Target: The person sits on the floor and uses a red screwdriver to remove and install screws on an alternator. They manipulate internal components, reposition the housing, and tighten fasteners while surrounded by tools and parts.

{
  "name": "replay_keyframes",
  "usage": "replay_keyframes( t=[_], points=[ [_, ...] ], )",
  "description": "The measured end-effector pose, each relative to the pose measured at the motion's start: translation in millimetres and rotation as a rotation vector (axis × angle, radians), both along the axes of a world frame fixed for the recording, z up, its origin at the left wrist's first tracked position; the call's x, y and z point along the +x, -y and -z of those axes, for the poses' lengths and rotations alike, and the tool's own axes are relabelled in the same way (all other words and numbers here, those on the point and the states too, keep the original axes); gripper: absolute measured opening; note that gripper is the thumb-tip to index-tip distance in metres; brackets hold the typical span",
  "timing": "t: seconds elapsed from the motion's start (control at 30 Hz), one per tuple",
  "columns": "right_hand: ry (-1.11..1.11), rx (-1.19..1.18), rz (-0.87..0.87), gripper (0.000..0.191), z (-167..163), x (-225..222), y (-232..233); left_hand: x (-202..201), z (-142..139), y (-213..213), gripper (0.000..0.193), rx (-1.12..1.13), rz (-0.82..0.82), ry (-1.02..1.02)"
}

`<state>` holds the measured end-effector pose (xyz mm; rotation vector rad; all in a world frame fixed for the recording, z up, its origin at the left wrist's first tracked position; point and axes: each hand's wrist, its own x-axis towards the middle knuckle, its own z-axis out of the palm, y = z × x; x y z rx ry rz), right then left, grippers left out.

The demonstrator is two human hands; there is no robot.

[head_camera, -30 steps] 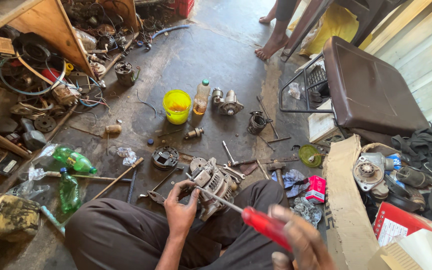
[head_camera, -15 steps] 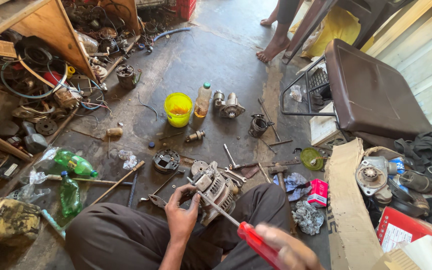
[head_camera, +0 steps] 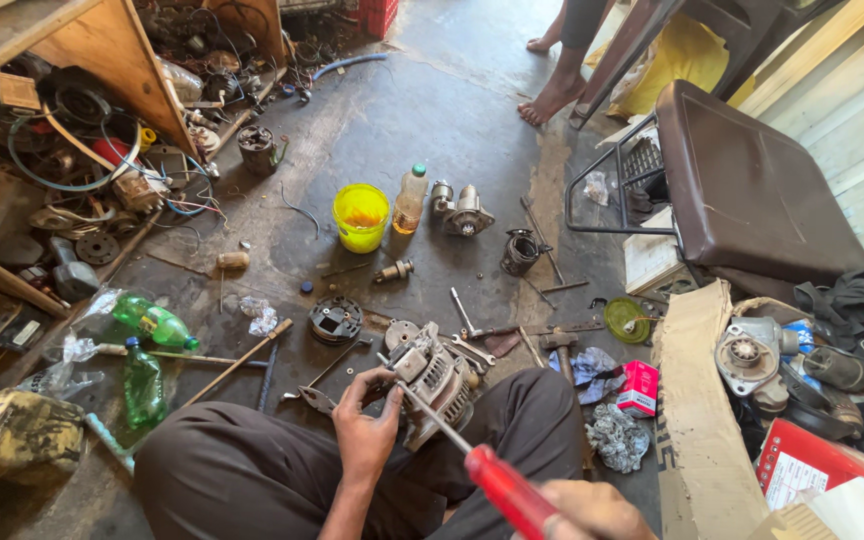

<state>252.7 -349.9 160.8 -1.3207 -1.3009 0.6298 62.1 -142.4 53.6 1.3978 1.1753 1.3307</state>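
Two hands at work: left hand (head_camera: 367, 437), right hand (head_camera: 592, 510). One red-handled screwdriver (head_camera: 492, 480). One alternator (head_camera: 432, 385) on the lap. Two green plastic bottles (head_camera: 152, 322) (head_camera: 140, 382) near the floor's left edge. One clear bottle of amber liquid (head_camera: 410, 200). One yellow bucket (head_camera: 360, 217). One starter motor (head_camera: 462, 212) mid-floor. One brown chair (head_camera: 752, 190) by the right edge. One small red box (head_camera: 638, 388). One bare foot (head_camera: 552, 100) of another person at the far edge.

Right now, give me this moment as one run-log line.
left hand: steadies alternator on lap | right hand: holds red-handled screwdriver, tip at alternator | setting: cluttered workshop floor
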Motion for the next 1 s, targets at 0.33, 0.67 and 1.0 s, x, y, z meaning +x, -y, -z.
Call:
replay_keyframes(
  t=[0.33,0.67,1.0],
  points=[
    [-0.415,-0.583,-0.03,0.029,19.3,49.3,-20.6,0.2,1.0,0.0,0.024,0.001,-0.001,0.014],
    [0.09,0.133,0.134,0.038,0.4,10.3,0.5,0.2,0.5,-0.4,0.024,0.015,-0.005,0.007],
    [0.043,0.078,-0.046,0.038,-19.9,9.6,-8.2,0.4,-0.4,-1.5,0.024,-0.004,0.005,0.029]
  ],
)
